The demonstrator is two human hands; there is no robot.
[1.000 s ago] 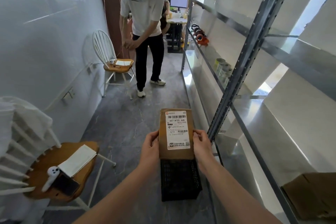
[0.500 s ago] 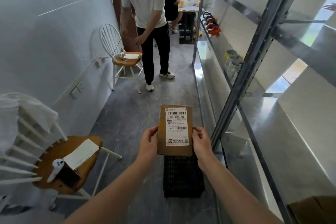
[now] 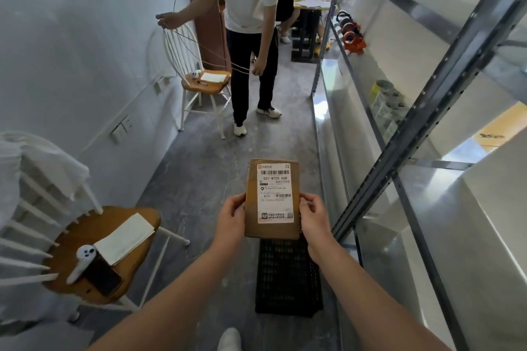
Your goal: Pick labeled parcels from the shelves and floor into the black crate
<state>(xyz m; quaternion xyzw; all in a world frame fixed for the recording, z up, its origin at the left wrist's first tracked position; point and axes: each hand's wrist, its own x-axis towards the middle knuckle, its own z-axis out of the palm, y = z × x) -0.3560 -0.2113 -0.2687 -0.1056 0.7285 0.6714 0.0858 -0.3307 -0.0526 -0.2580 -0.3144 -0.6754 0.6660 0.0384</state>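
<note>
1. Your left hand and right hand each grip a long edge of the flat brown cardboard parcel, held above the black mesh crate.
2. It looks light and stiff; keep gripping both edges.

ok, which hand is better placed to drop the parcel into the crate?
Right, marginally. Both hands pinch the parcel by its side edges, but in this view the right hand lines up over the black crate, while the left hand sits left of it, over floor.
</note>
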